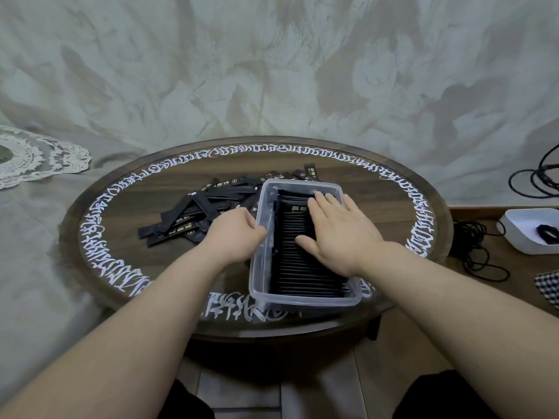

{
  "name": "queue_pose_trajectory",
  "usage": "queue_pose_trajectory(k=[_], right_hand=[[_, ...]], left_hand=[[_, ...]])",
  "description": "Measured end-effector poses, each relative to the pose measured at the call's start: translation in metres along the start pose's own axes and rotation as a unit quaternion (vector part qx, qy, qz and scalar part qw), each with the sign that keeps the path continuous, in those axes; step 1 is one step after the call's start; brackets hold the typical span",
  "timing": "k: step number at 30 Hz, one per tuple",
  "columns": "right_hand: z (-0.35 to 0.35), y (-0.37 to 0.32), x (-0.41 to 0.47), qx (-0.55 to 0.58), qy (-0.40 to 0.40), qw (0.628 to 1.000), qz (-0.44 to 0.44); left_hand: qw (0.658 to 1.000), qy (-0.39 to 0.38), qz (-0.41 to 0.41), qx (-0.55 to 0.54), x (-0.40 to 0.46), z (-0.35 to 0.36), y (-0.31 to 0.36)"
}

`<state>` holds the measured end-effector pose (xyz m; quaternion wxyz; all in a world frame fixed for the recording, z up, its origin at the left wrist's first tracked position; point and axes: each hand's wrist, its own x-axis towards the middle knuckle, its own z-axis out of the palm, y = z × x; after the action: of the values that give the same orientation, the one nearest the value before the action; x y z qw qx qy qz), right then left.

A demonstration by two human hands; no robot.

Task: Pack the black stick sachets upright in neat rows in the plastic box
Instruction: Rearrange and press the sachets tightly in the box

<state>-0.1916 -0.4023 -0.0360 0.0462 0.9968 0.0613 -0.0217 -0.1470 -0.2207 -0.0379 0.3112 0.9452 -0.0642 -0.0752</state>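
Plastic box point(261, 269) at near edge of round table point(393, 207). Packed sachets point(302, 267) stand in tight row inside box. Right hand point(335, 234) spread flat, fingers straight, pressing on sachet tops, likely to level row. Left hand point(233, 234) curled round box's left wall, likely to steady it. Loose sachets point(193, 216) heaped left of and beyond box, unpacked.

Right hand point(335, 234) flat, left hand point(234, 234) curled
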Motion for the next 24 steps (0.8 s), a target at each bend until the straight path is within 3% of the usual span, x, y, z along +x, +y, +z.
queue_pose_trajectory(k=[5,11,14,18,24], right_hand=[[0.007,-0.011,0.018,0.03,-0.019,0.999,-0.004],[0.013,-0.017,0.024,0.06,-0.06,0.996,0.021],[0.015,-0.014,0.023,0.07,-0.058,0.996,0.025],[0.01,-0.009,0.031,0.073,0.007,0.996,0.044],[0.016,-0.015,0.031,0.089,-0.001,0.995,0.056]], left_hand=[[0.997,-0.013,-0.039,-0.067,0.01,0.003,-0.003],[0.965,0.013,-0.032,-0.26,0.02,0.019,-0.004],[0.955,0.037,0.02,-0.293,0.02,0.024,-0.002],[0.945,0.071,0.071,-0.312,0.018,0.026,0.002],[0.94,0.08,0.077,-0.323,0.018,0.027,0.0]])
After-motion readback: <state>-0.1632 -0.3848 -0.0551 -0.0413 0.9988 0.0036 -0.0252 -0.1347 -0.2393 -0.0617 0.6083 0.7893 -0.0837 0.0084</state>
